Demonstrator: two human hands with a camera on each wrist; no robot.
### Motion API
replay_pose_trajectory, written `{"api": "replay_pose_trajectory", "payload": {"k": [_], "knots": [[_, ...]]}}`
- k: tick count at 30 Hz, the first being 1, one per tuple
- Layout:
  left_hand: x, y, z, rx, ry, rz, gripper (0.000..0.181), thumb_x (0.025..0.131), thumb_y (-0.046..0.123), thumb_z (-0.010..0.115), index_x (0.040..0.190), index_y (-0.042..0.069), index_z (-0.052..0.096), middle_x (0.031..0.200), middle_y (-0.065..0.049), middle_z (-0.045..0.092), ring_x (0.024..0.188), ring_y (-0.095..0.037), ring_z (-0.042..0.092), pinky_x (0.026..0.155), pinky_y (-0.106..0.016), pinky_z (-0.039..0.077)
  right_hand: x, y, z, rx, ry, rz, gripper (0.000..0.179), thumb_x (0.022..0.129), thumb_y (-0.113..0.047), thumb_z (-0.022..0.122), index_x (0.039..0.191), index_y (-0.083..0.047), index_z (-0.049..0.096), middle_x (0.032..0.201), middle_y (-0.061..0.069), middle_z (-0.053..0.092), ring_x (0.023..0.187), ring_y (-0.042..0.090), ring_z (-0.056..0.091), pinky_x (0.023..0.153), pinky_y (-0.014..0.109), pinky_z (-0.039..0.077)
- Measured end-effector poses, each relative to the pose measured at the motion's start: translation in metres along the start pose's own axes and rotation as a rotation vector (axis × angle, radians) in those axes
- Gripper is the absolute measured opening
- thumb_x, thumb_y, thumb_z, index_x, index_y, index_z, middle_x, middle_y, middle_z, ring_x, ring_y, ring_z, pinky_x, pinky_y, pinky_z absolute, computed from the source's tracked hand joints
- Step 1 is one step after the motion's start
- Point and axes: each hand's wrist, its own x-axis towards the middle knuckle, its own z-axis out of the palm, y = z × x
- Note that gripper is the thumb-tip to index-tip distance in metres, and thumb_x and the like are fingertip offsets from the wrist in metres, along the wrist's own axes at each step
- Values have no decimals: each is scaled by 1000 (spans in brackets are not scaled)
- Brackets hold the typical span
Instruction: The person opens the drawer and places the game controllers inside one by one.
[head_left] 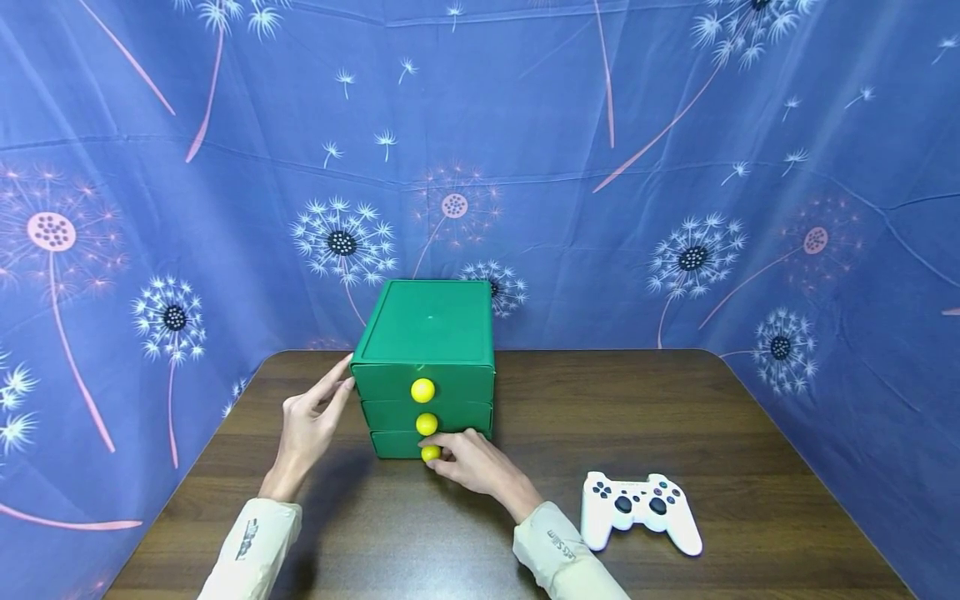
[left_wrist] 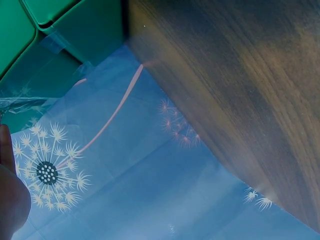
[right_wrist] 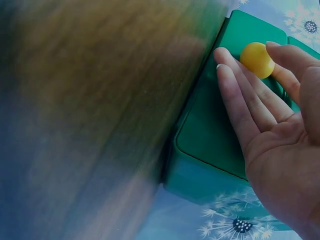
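A: Logging the drawer unit first. Small green plastic three-drawer chest (head_left: pixel 424 367) stood upright near the middle of the dark wood-grain table (head_left: pixel 750 433), fronts facing the person, three round yellow knobs stacked in a vertical line. All three drawers looked flush in the head view.

B: Which knob was engaged?

A: The bottom yellow knob (head_left: pixel 431 453), lowest drawer, just above the tabletop. The right hand (head_left: pixel 472 462) was on it: the right wrist view showed the knob (right_wrist: pixel 257 60) pinched between curled fingers (right_wrist: pixel 240 95) and the thumb side, palm turned to the drawer front. Grip closed on the knob.

B: And the other hand?

A: The left hand (head_left: pixel 309 425) lay with straight fingers against the chest's left front edge, at the level of the top drawer. Flat contact, holding nothing. The left wrist view gave only the green side wall (left_wrist: pixel 75 35) and a sliver of that hand.

B: Geometry relevant to the drawer?

A: The drawer's long axis ran front to back, pointing toward the person. The knob sat at the near end of it, directly ahead of the right wrist. The right hand was the one at the knob; the left was beside the case, higher and to the left.

B: Surroundings?

A: White game controller (head_left: pixel 639 507) on the table to the right, well apart from the chest. Blue dandelion-print cloth (head_left: pixel 675 167) hung behind and along both sides.
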Motion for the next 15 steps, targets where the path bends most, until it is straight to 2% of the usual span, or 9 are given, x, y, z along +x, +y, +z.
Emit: {"api": "replay_pose_trajectory", "payload": {"k": [3,5,12,15], "knots": [[-1,-3,0,-2,-1,-2,48,84,-23,71,129,-6,70,86,-20,76,76,-23,76,69,-9,49,0,0,0,-8,9,-12,25,100,-9,70,124,-10,75,96,-6,74,71,1,60,59,16,48],[-1,-3,1,-3,-1,-2,48,84,-23,71,129,-6,70,86,-20,76,76,-23,76,68,-9,49,0,0,0,-10,14,-17,25,100,-9,70,124,-10,76,96,-6,74,70,1,59,59,16,48],[1,3,0,-3,0,-2,46,85,-24,70,128,-8,69,86,-22,76,71,-38,75,68,-9,49,-1,-2,1,-25,29,-10,24,100,-9,71,123,-11,77,95,-6,75,69,-2,57,59,15,47],[2,7,-1,3,-1,0,46,85,-23,70,128,-8,69,87,-22,76,71,-39,74,68,-9,48,-2,-3,2,-27,31,-9,23,100,-10,71,122,-11,78,94,-5,75,69,-2,57,59,15,47]]}}
